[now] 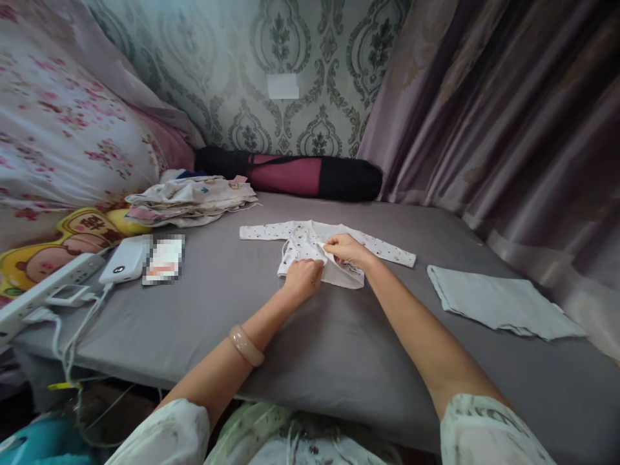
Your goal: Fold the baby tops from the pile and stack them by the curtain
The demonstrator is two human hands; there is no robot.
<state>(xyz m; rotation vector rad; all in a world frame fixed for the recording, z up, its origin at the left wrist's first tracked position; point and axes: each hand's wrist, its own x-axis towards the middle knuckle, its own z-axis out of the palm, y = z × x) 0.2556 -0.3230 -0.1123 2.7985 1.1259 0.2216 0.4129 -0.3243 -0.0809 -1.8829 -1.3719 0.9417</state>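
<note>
The small white dotted baby shirt (305, 236) lies on the grey bed (232, 310), its sleeves along 9-to-3 o'clock and hem toward 6. The right hand (345, 248) fingers pinch its front flap. The left hand (303, 278) rests on the hem, and I cannot tell its fingers' state.

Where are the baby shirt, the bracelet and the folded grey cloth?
baby shirt (301, 240), head view, on its spotted chest.
bracelet (246, 345), head view, on the band's top.
folded grey cloth (498, 300), head view, on its flat middle.
</note>
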